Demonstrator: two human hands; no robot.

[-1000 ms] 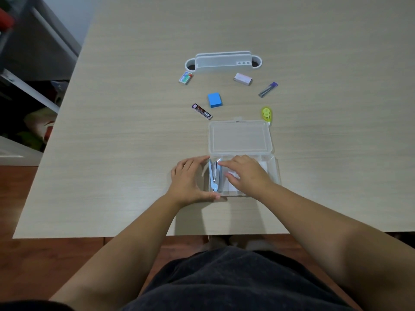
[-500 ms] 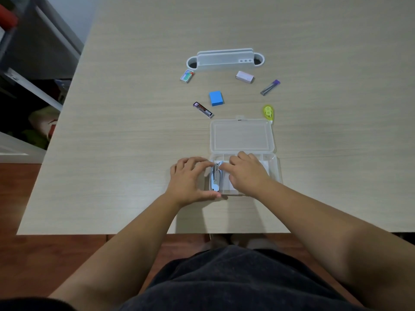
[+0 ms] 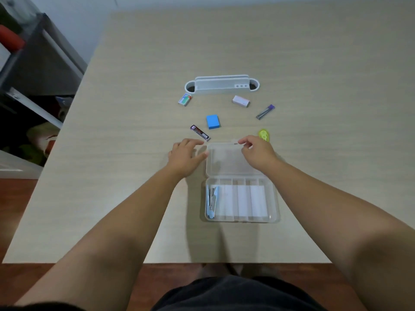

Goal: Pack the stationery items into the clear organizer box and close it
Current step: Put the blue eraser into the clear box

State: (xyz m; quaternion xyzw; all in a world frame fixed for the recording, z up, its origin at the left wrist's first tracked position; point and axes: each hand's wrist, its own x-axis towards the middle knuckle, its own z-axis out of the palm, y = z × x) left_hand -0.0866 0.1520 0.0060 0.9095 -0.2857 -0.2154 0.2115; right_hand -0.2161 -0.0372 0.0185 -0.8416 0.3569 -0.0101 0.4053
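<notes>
Six loose items lie beyond your clear organizer box [image 3: 241,217]: two lead tubes, two small boxes, one blue eraser [image 3: 212,121], one correction tape [image 3: 264,135]. One stapler [image 3: 212,202] sits in its leftmost compartment. Your right hand [image 3: 257,152] pinches the lid [image 3: 224,159] edge; your left hand [image 3: 185,156] rests relaxed beside it.

lid's far-right corner [image 3: 243,163] under right hand [image 3: 258,153], forearms cropped
</notes>
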